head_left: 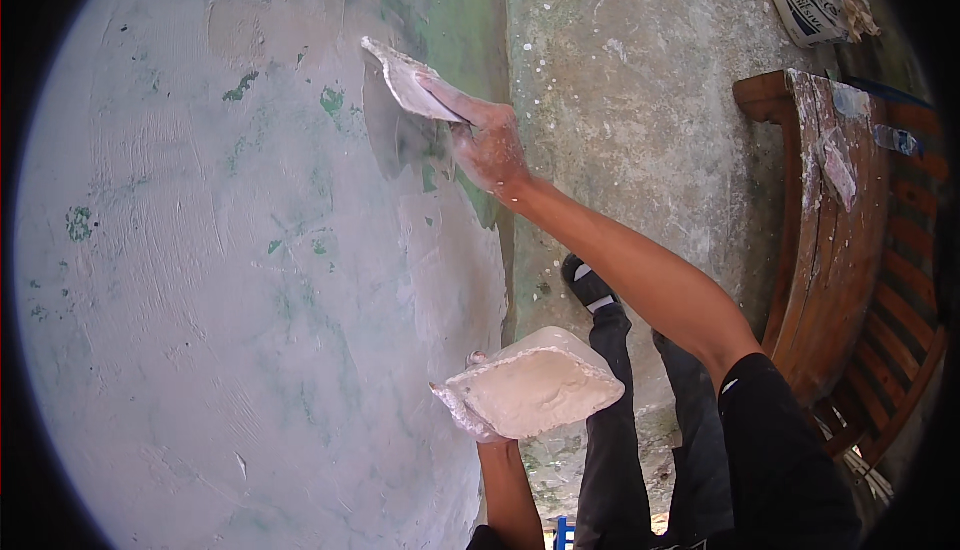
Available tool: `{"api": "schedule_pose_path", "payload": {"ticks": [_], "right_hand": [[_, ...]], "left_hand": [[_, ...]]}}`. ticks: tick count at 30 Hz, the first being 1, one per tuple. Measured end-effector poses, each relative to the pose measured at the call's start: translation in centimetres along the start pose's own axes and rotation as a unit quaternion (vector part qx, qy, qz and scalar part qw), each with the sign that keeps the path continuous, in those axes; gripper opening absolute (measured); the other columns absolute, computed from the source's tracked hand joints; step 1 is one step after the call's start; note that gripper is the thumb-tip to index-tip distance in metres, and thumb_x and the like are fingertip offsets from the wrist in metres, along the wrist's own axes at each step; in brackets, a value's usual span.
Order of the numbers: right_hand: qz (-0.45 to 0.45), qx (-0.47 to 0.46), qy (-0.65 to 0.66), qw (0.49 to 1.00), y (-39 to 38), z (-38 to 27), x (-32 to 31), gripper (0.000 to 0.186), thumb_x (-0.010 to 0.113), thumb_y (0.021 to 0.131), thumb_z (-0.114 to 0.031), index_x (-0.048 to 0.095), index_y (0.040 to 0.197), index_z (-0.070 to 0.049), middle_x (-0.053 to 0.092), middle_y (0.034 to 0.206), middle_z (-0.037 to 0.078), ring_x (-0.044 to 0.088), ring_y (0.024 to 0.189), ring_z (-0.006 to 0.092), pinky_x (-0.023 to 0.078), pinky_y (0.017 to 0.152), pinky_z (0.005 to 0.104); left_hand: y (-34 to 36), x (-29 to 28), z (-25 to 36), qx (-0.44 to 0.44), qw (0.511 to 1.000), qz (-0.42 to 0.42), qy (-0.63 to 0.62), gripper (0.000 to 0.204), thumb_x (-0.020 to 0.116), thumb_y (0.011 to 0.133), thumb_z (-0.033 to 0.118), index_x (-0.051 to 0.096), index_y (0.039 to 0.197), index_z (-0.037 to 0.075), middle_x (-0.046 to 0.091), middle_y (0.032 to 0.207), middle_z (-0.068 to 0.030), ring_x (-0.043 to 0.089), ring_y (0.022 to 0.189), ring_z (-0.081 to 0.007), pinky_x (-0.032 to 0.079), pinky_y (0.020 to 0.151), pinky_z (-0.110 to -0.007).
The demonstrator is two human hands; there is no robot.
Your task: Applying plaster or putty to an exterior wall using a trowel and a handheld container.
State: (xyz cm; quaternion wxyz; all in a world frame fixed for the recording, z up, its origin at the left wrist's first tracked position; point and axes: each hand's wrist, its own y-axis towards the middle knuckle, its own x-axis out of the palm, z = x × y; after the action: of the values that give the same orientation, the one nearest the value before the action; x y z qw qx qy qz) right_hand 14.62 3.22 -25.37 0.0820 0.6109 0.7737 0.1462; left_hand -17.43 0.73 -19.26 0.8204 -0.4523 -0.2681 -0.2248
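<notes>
My right hand (pixel 490 150) grips a putty-coated plastering blade (pixel 412 80) by its near side, and the blade is against or very near the wall (pixel 250 280). Pale skim coat covers much of this wall, with green paint showing through in patches and in a strip along its base. Low in front of me, my left hand (pixel 470 412) holds a pale, diamond-mouthed putty container (pixel 535 390) from its left end. Wet cream putty fills the container, and white smears coat the fingers. Part of the left hand is hidden behind the container.
A worn concrete floor (pixel 640 80) with white splatters runs beside the wall. To the right stands a wooden bench (pixel 835 250), with a putty-smeared piece (pixel 838 170) and a clear plastic bottle (pixel 897 140) on it. Farther back sits a white bucket (pixel 808 8).
</notes>
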Motion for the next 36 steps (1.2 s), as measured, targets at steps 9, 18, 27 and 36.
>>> {"api": "schedule_pose_path", "payload": {"ticks": [9,18,27,36], "right_hand": [[-0.125,-0.007,0.034,0.992,-6.4,-0.8,-1.7,0.060,0.046,0.069,0.017,0.056,0.120,-0.012,0.059,0.114,0.013,0.057,0.107,0.0273,0.045,0.093,0.0305],[-0.074,0.047,0.003,0.996,-6.6,0.1,2.1,0.062,0.047,0.067,0.014,0.050,0.125,-0.009,0.054,0.118,0.019,0.055,0.108,0.0321,0.045,0.092,0.0326],[-0.227,0.020,0.032,0.973,-15.3,-1.1,-2.0,0.059,0.052,0.070,0.010,0.048,0.126,-0.005,0.048,0.126,0.018,0.052,0.111,0.0334,0.046,0.091,0.0332],[-0.044,0.324,0.076,0.942,-10.8,-8.3,-16.3,0.027,0.057,0.087,-0.004,0.054,0.113,0.003,0.063,0.091,0.005,0.056,0.084,0.0068,0.046,0.071,0.0219]], "left_hand": [[-0.7,-2.6,0.5,-0.024,0.995,-0.034,0.086,0.067,0.037,0.085,0.064,0.045,0.130,0.015,0.050,0.128,-0.0071,0.049,0.115,-0.0290,0.037,0.098,-0.050],[0.0,-4.2,0.5,0.055,0.990,-0.085,0.094,0.058,0.037,0.088,0.058,0.050,0.126,0.016,0.051,0.127,-0.0073,0.048,0.116,-0.0284,0.036,0.100,-0.050],[-0.9,-3.6,-1.0,0.033,0.999,-0.024,0.031,0.067,0.042,0.085,0.061,0.047,0.125,0.007,0.051,0.124,-0.0099,0.047,0.116,-0.0285,0.036,0.100,-0.048],[-1.5,2.9,-2.8,0.018,0.997,0.016,0.069,0.065,0.032,0.089,0.057,0.045,0.127,0.006,0.049,0.127,-0.0152,0.050,0.113,-0.0336,0.042,0.093,-0.052]]}}
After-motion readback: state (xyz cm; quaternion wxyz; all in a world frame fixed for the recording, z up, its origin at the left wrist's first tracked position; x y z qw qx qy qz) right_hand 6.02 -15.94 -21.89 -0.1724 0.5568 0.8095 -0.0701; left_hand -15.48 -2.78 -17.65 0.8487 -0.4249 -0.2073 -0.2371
